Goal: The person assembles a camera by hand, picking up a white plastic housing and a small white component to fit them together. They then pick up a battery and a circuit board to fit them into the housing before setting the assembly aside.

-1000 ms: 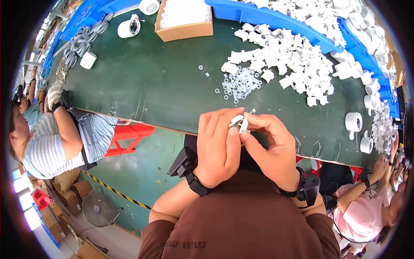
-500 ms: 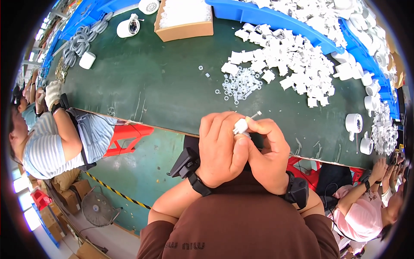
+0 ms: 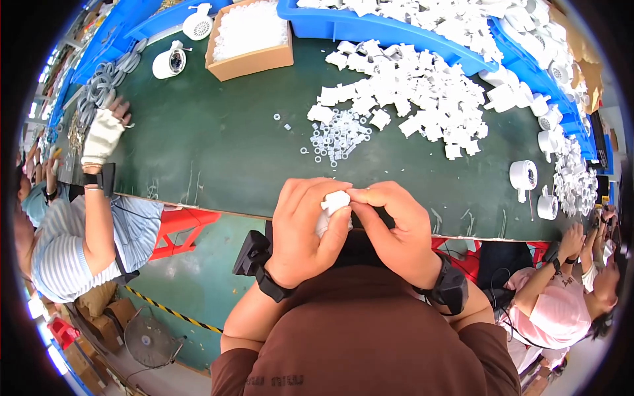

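Close to the table's front edge, my left hand (image 3: 305,228) is closed around a small white plastic part (image 3: 335,200), whose rounded top pokes out between thumb and fingers. My right hand (image 3: 399,228) meets it from the right, thumb and forefinger pinched together at the part's edge. Whatever sits between those right fingertips is hidden. Beyond my hands lies a loose pile of small translucent rings (image 3: 340,135). A larger heap of white plastic parts (image 3: 403,92) spreads behind and to the right of the rings.
A cardboard box (image 3: 254,63) of translucent pieces and a blue bin (image 3: 389,30) line the back. White camera housings (image 3: 524,176) stand at right, another housing (image 3: 170,61) at far left near grey cables (image 3: 102,86). A co-worker's gloved hand (image 3: 104,135) reaches over the left end.
My hands have turned the white part, and the thin pin that stuck out no longer shows. The co-worker's gloved hand has reached forward; a white block there has gone from sight. The view has shifted.
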A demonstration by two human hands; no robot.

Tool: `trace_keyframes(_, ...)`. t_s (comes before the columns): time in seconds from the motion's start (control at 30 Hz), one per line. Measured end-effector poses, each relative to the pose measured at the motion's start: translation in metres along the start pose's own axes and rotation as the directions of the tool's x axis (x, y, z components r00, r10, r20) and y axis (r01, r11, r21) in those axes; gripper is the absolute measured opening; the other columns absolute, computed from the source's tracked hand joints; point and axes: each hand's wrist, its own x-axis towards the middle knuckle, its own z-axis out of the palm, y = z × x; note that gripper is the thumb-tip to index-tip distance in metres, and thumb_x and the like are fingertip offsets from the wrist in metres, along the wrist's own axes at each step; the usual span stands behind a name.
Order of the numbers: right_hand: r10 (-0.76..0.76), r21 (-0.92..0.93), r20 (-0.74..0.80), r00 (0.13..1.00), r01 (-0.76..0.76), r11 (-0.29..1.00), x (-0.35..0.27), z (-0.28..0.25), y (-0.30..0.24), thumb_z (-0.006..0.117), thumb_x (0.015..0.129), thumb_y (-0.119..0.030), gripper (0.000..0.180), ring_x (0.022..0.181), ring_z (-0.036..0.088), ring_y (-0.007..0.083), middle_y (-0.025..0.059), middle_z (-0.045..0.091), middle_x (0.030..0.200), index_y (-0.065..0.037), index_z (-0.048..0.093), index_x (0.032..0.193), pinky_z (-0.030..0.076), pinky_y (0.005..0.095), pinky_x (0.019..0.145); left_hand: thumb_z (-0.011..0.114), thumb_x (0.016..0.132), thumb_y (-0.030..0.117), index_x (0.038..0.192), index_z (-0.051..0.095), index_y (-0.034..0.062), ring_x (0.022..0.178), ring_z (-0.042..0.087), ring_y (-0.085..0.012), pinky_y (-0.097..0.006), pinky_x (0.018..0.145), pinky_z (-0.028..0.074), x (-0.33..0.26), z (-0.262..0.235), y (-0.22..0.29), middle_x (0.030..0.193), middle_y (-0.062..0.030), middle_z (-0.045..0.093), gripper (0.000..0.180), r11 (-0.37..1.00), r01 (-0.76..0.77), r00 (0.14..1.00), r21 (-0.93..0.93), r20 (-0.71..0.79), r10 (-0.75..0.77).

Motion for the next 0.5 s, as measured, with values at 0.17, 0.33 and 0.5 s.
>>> trace_keyframes(0.17,0.124,0.073,0.040,0.991,-0.127,0.989,0.003,-0.008,-0.004,0.067,0.094,0.005,0.013,0.083,0.064,0.0099,0.0052,0.068,0.097,0.001,0.068,0.106,0.052,0.0254,0.074,0.072,0.083,0.008,0.110,0.068,0.0056,0.091,0.060,-0.0309,-0.039,0.081,0.050,-0.001,-0.005,0.005,0.106,-0.0087,0.069,0.028,0.996,-0.034,0.999,0.081,0.025,0.033)
trace_keyframes(0.33,0.337,-0.072,0.182,0.924,-0.329,0.941,0.022,-0.048,-0.006,0.066,0.098,-0.003,0.009,0.082,0.063,0.0078,0.0025,0.069,0.095,0.000,0.071,0.105,0.052,0.0248,0.073,0.074,0.081,0.008,0.108,0.069,0.0069,0.090,0.060,-0.0295,-0.039,0.079,0.049,0.002,-0.008,0.005,0.104,-0.0068,0.069,0.028,0.987,-0.093,0.992,0.130,0.093,0.081)
trace_keyframes(0.5,-0.143,-0.778,-0.127,0.982,-0.009,0.628,0.046,-0.088,0.037,0.072,0.089,-0.003,0.011,0.076,0.063,0.0233,0.0095,0.064,0.093,-0.003,0.070,0.101,0.051,0.0335,0.069,0.075,0.080,0.010,0.108,0.070,0.0083,0.088,0.059,-0.0283,-0.038,0.078,0.049,0.001,-0.006,0.005,0.104,-0.0061,0.069,0.029,0.994,-0.061,0.997,0.092,0.061,0.056)
